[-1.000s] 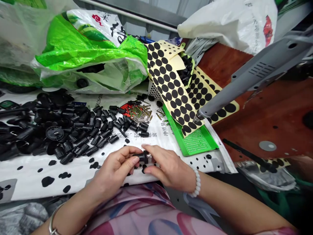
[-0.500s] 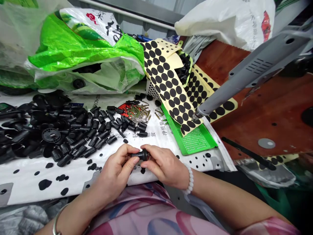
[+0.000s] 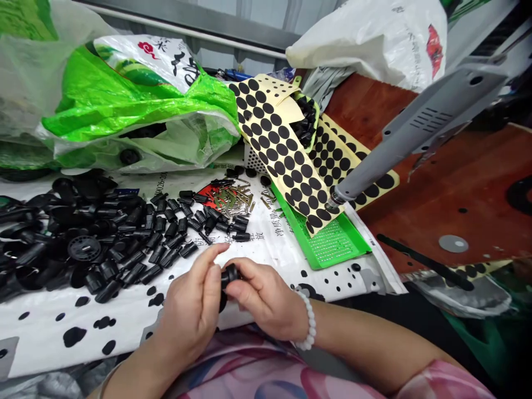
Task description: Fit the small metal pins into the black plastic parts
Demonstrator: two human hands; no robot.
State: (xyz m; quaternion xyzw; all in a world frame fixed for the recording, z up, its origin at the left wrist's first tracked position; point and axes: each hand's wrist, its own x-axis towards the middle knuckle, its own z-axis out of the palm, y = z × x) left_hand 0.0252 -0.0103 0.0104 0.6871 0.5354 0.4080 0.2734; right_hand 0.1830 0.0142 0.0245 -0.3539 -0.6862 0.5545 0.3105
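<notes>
A small black plastic part (image 3: 230, 275) is pinched between the fingers of the left hand (image 3: 189, 302) and the right hand (image 3: 266, 296). Since the earlier frame it has been turned from lying sideways to a more upright stance, and it is held lower, above the white printed sheet (image 3: 124, 327), near the pile of black plastic parts (image 3: 108, 244).

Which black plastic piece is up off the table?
The black plastic piece pinched between the left hand and right hand. No hand touches the other pieces, which lie piled on the white printed sheet.
</notes>
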